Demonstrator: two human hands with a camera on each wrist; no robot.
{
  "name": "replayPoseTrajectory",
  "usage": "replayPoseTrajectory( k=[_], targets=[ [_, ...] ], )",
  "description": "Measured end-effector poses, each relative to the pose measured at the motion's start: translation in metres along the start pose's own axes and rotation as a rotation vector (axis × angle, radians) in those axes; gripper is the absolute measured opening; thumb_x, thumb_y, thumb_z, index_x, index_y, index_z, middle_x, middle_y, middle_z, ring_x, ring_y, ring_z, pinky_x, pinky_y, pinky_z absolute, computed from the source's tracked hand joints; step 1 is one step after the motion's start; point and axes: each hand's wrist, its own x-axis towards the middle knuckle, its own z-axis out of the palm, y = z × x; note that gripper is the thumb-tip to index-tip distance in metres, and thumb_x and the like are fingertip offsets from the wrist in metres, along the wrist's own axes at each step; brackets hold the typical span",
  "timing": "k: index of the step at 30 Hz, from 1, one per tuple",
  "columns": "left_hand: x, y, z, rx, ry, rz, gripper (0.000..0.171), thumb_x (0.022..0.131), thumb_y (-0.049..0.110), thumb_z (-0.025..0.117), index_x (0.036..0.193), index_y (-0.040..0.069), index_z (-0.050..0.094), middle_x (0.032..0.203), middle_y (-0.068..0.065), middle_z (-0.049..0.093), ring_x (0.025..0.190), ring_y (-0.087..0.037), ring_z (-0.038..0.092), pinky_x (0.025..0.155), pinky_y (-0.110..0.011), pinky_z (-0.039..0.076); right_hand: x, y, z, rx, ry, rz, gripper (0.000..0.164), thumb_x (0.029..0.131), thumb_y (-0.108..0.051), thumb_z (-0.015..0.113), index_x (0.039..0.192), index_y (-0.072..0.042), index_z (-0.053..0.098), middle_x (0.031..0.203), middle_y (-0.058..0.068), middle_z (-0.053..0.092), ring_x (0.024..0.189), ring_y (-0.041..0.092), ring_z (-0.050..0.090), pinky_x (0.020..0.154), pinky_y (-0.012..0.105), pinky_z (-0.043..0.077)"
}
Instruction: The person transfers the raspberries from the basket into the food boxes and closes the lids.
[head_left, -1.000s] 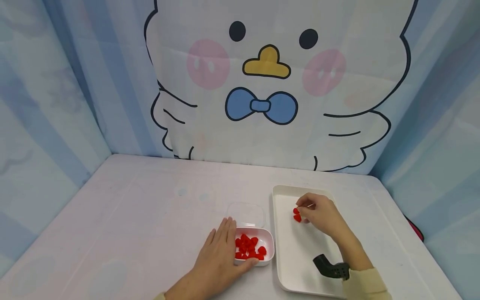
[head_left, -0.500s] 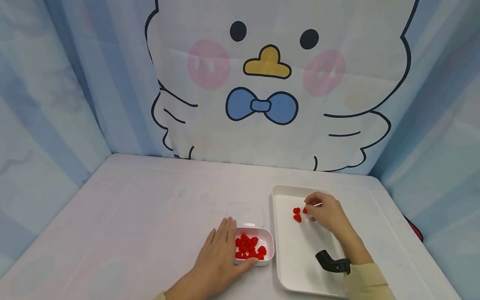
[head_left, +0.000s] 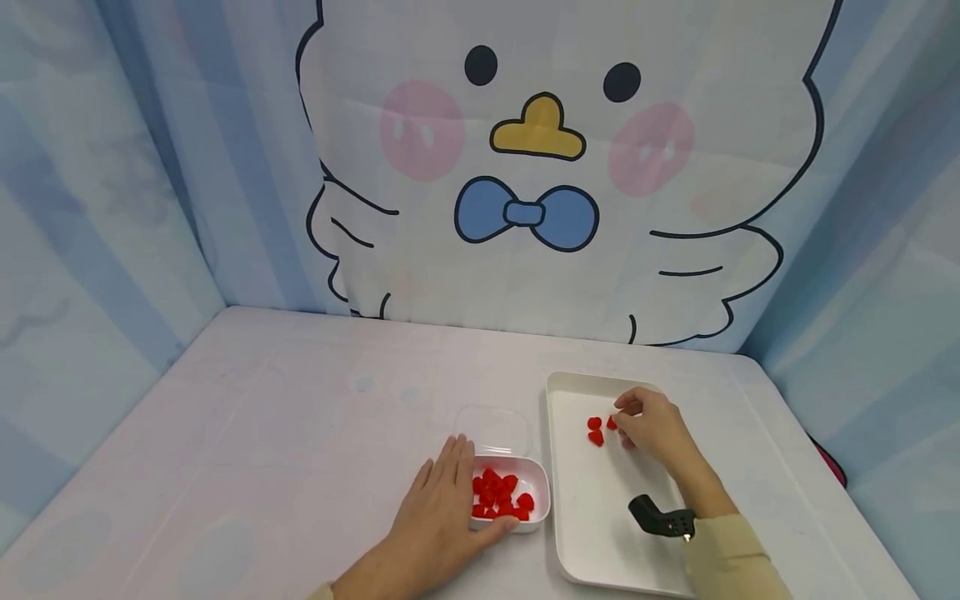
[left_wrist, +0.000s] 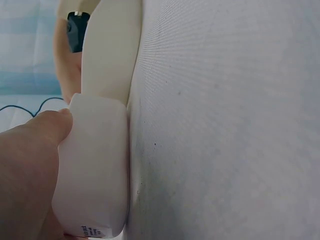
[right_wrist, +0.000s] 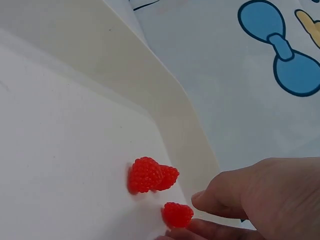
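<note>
My left hand [head_left: 442, 508] rests with straight fingers along the left side of a small white container [head_left: 537, 477]. Its thumb lies against the near wall, and the left wrist view shows the thumb tip at the rim. Several red raspberries [head_left: 495, 493] fill part of the container. Over the far part of a white tray [head_left: 592, 525] is my right hand [head_left: 654, 427], thumb and fingers parted beside one raspberry [right_wrist: 177, 215] on the tray floor. Whether a fingertip touches it, I cannot tell. Two more raspberries [right_wrist: 146, 175] lie close together to its left.
A clear plastic lid [head_left: 492, 428] lies behind the container. The tray's right edge passes under my right forearm, which wears a black wrist device [head_left: 662, 518]. A printed curtain [head_left: 525, 275] stands along the table's far edge.
My right hand has moved right from the first two raspberries, leaving a third on the tray beside them, and its fingers have drawn slightly back. The left hand has stayed still.
</note>
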Motion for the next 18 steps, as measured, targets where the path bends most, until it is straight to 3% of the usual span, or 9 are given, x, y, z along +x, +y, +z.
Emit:
replayPoseTrajectory(
  k=[12, 18],
  targets=[
    [-0.001, 0.0, -0.001, -0.006, 0.001, 0.014, 0.108, 0.075, 0.068, 0.071, 0.154, 0.007, 0.029, 0.159, -0.012, 0.035, 0.149, -0.033, 0.03, 0.115, -0.058, 0.035, 0.011, 0.002, 0.006, 0.004, 0.004, 0.05, 0.025, 0.095, -0.014, 0.063, 0.113, 0.004, 0.058, 0.095, 0.018, 0.065, 0.061, 0.015, 0.058, 0.058, 0.022, 0.054],
    [-0.002, 0.001, -0.001, 0.002, 0.004, 0.012, 0.108, 0.074, 0.067, 0.071, 0.154, 0.008, 0.029, 0.159, -0.011, 0.035, 0.149, -0.033, 0.03, 0.115, -0.057, 0.035, 0.012, 0.001, 0.008, 0.006, 0.004, 0.034, 0.023, 0.094, -0.011, 0.063, 0.11, 0.005, 0.059, 0.092, 0.019, 0.065, 0.059, 0.015, 0.058, 0.057, 0.023, 0.054]
  ],
)
